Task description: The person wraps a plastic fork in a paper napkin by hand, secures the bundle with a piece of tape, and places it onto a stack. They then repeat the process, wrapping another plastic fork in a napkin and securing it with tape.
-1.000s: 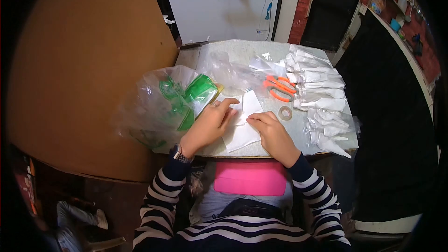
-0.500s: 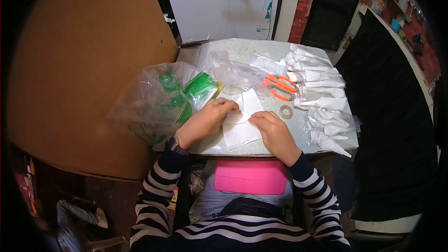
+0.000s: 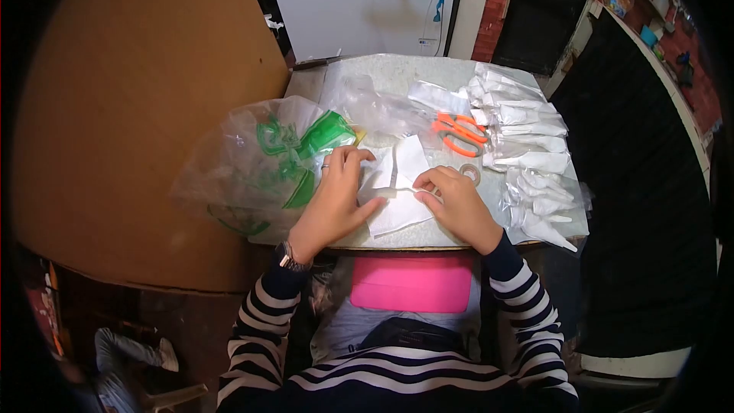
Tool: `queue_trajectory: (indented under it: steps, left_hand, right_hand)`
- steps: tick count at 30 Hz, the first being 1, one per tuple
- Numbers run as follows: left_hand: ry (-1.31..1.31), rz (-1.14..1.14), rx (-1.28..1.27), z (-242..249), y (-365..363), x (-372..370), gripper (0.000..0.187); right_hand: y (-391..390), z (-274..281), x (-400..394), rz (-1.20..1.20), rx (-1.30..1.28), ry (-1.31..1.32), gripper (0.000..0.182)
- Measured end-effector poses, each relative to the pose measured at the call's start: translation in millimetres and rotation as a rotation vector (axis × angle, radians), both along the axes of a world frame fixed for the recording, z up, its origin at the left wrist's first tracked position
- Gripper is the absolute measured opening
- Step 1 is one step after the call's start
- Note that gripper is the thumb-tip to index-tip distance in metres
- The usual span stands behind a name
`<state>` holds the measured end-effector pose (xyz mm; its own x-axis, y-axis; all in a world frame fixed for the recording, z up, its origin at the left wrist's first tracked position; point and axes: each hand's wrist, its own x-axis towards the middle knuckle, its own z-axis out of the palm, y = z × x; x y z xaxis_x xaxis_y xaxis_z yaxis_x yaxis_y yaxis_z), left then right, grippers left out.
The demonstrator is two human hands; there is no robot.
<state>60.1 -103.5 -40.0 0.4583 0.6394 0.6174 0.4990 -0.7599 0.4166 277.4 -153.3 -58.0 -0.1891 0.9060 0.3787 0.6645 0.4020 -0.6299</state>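
Note:
A white paper napkin [image 3: 397, 216] with folded flaps lies on the table in front of me. My left hand [image 3: 336, 193] is at its left side, thumb and fingers spread apart, the thumb tip by the napkin's edge. On the other side, my right hand [image 3: 456, 200] pinches the napkin near its middle fold between thumb and fingers. Close behind the right hand is a small roll of tape [image 3: 469, 174]. Orange-handled scissors [image 3: 460, 135] lie farther back, partly against clear plastic bags [image 3: 382, 111].
Several white wrapped bundles in clear plastic [image 3: 527, 134] line the table's right side. A large clear bag with green print [image 3: 256, 157] sits at the left. A pink case [image 3: 411, 284] rests on my lap. A person's leg [image 3: 130, 348] shows at lower left.
My left hand has opened and drawn back leftward from the napkin's middle. The right hand still pinches the napkin and has shifted slightly right. The view has tilted a little.

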Motion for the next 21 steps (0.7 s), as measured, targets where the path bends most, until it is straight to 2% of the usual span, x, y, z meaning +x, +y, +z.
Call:
queue_trajectory:
  steps: [3, 6, 9, 12, 18, 21]
  left_hand:
    - [-0.084, -0.118, -0.381, -16.1, 13.5, -7.8, 0.034]
    - [-0.072, -0.165, -0.221, -22.7, 20.1, -7.8, 0.029]
    - [0.001, -0.095, -0.292, -13.1, 16.3, -5.7, 0.021]
    - [-0.033, -0.055, -0.208, -15.7, 18.1, -2.3, 0.017]
    - [-0.064, 0.032, -0.313, -14.1, 19.4, -2.2, 0.018]
    - [0.003, 0.040, -0.357, -12.2, 22.2, -4.8, 0.017]
  right_hand:
    - [-3.5, 2.4, -2.8, 0.010, -0.022, 0.013, 0.012]
    - [-8.2, 5.6, -9.8, 0.009, -0.060, 0.052, 0.008]
    - [-9.6, 4.0, -12.8, 0.012, -0.039, 0.029, 0.009]
    - [-8.8, 0.9, -13.5, 0.000, 0.012, -0.012, 0.008]
    - [-9.7, -2.7, -15.7, -0.031, 0.084, -0.009, 0.009]
    - [-9.3, -4.7, -14.3, -0.018, 0.085, 0.022, 0.009]
